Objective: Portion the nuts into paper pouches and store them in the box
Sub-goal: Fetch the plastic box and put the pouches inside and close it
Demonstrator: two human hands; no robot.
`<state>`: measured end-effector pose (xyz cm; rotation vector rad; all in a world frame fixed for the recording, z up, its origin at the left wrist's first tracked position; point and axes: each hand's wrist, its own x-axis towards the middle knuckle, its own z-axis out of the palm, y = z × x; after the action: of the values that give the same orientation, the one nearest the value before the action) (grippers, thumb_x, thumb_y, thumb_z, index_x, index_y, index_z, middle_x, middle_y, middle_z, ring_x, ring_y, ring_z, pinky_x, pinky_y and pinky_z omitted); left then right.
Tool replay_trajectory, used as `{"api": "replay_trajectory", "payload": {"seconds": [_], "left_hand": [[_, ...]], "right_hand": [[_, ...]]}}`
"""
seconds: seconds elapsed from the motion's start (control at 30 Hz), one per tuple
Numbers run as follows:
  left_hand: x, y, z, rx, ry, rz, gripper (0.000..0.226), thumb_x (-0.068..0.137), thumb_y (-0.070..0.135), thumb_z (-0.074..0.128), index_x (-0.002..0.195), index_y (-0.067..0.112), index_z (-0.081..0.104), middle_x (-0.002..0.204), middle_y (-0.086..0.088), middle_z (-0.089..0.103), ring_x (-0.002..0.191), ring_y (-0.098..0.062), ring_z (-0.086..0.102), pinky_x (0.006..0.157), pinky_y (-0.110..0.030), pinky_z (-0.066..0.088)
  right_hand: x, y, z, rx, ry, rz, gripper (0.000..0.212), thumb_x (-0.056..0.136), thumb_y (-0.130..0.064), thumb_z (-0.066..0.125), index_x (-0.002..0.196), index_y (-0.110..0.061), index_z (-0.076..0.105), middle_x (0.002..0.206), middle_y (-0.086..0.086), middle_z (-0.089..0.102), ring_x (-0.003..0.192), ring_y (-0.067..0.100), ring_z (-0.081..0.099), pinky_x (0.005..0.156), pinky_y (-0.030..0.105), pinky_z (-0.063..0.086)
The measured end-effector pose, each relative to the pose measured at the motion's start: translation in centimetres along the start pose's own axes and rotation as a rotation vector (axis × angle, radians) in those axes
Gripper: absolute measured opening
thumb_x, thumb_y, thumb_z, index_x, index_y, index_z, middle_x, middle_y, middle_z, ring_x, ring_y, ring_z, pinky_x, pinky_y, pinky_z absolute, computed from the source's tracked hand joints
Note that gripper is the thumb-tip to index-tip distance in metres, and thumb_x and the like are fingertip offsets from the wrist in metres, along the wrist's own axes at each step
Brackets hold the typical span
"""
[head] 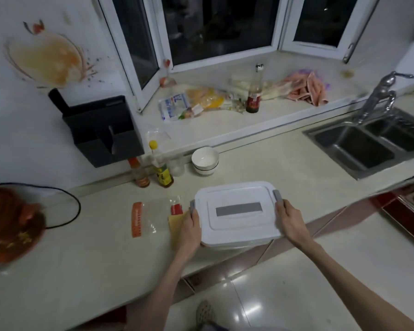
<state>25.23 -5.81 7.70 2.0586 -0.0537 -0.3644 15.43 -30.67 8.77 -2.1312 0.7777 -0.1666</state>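
Fingers of both hands wrap the short sides of the white lidded storage box [237,211], my left hand [189,231] below the left grey latch [193,204], my right hand [290,222] below the right grey latch [277,195]. I see the box at the countertop's [81,254] front edge, slightly overhanging. I'd seat it fully first, then thumb both latches up together. Paper pouches [175,225] lie just left.

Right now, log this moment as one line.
box: lid on, countertop | left hand: left side | right hand: right side | pouches: none seen
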Motion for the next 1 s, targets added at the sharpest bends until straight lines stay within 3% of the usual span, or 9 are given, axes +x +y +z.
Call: {"api": "replay_trajectory", "payload": {"seconds": [0.2,0.27,0.4,0.53,0.67,0.8,0.87,0.93,1.0], "left_hand": [[5.4,-0.2,2.3,0.116,-0.096,0.019,0.045,0.104,0.042,0.024,0.114,0.010,0.055,0.096,-0.003,0.058,0.080,-0.013,0.053,0.074,-0.029,0.038],[6.3,0.0,3.6,0.095,-0.124,0.011,0.045,0.105,0.039,0.025,0.119,0.010,0.055,0.099,0.002,0.056,0.080,-0.007,0.050,0.074,-0.023,0.036],[8.8,1.0,5.8,0.015,-0.182,0.005,0.041,0.106,0.031,0.029,0.122,0.008,0.059,0.106,0.005,0.064,0.083,-0.003,0.055,0.057,-0.001,0.038],[11.6,2.1,8.4,0.092,-0.214,-0.020,0.042,0.105,0.030,0.029,0.121,0.002,0.056,0.109,-0.010,0.068,0.084,-0.012,0.063,0.060,-0.010,0.046],[14.0,3.9,11.2,0.031,-0.215,-0.072,0.046,0.106,0.033,0.025,0.135,0.010,0.051,0.123,-0.006,0.062,0.107,-0.022,0.061,0.082,-0.025,0.049],[16.2,5.2,14.1,0.060,-0.199,-0.187,0.042,0.106,0.025,0.030,0.137,0.004,0.048,0.133,-0.018,0.057,0.118,-0.033,0.056,0.098,-0.047,0.048],[17.1,5.6,15.2,0.035,-0.204,-0.210,0.040,0.105,0.021,0.033,0.138,0.003,0.045,0.133,-0.018,0.056,0.115,-0.034,0.057,0.089,-0.044,0.053],[17.5,5.9,16.4,-0.031,-0.200,-0.232,0.038,0.105,0.022,0.034,0.137,0.004,0.044,0.126,-0.015,0.059,0.102,-0.032,0.062,0.065,-0.033,0.054],[17.8,6.2,17.6,-0.065,-0.176,-0.248,0.035,0.105,0.023,0.036,0.133,0.004,0.045,0.121,-0.016,0.061,0.096,-0.033,0.064,0.059,-0.031,0.053]], "right_hand": [[2.7,1.5,0.6,0.014,0.077,0.077,0.039,0.101,-0.042,0.030,0.093,-0.012,0.052,0.079,0.007,0.059,0.071,0.026,0.053,0.058,0.033,0.035],[3.2,2.2,0.2,0.014,0.092,0.121,0.039,0.101,-0.039,0.031,0.093,-0.008,0.053,0.081,0.011,0.060,0.073,0.029,0.053,0.060,0.035,0.034],[5.5,3.8,-1.2,0.020,0.121,0.152,0.040,0.102,-0.035,0.031,0.090,-0.005,0.054,0.082,0.015,0.061,0.075,0.031,0.054,0.064,0.036,0.036],[9.0,5.5,-2.9,0.077,0.155,0.184,0.040,0.102,-0.035,0.030,0.075,-0.014,0.051,0.073,0.008,0.056,0.069,0.024,0.050,0.061,0.033,0.038],[14.2,6.7,-5.2,0.156,0.068,0.195,0.043,0.102,-0.029,0.032,0.089,0.005,0.055,0.075,0.021,0.058,0.060,0.027,0.054,0.045,0.036,0.048],[20.0,7.6,-7.9,0.233,-0.054,0.257,0.047,0.100,-0.038,0.039,0.085,-0.002,0.063,0.059,0.009,0.058,0.051,0.022,0.053,0.043,0.025,0.046],[22.6,8.1,-8.5,0.272,-0.122,0.288,0.039,0.100,-0.035,0.041,0.088,-0.006,0.065,0.062,0.008,0.062,0.056,0.022,0.057,0.053,0.030,0.053],[24.6,8.7,-8.8,0.264,-0.174,0.288,0.028,0.099,-0.020,0.040,0.103,-0.008,0.065,0.081,0.014,0.067,0.070,0.025,0.062,0.063,0.036,0.057],[26.3,9.4,-8.8,0.243,-0.211,0.292,0.029,0.098,-0.014,0.038,0.113,-0.008,0.062,0.092,0.017,0.068,0.076,0.026,0.064,0.064,0.035,0.057]]}}
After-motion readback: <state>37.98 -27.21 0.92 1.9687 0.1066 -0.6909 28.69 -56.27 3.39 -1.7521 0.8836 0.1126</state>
